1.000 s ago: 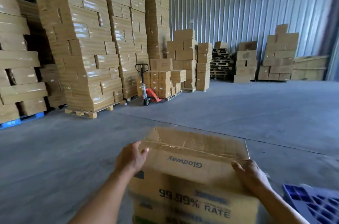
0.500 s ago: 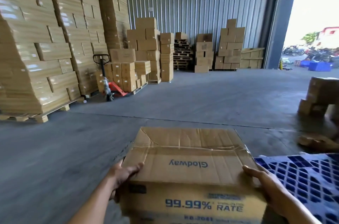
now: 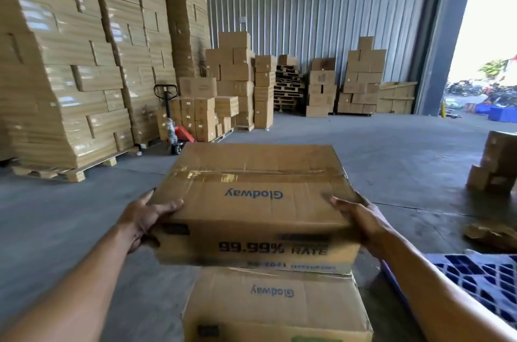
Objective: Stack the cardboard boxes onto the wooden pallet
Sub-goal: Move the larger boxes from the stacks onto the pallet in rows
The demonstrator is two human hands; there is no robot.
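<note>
Gripping one box [image 3: 251, 201] at centre frame: left hand [image 3: 145, 218] on its left edge, right hand [image 3: 361, 218] on its right edge, thumbs on top, fingers wrapped round the edges. Held just above, perhaps touching, a second box [image 3: 277, 305] at bottom centre. Looks stiff, taped shut, a little creased; probably moderate weight, judging by the two-handed hold. Best taken low at opposite sides, not by the tape. Two boxes within reach. One blue pallet [image 3: 481, 280] at lower right, beside the second box. Wooden pallet [image 3: 56, 172] under the stack [image 3: 56, 61] at left. One pallet jack [image 3: 173, 123] mid-left. Stacked boxes behind too many to count.
</note>
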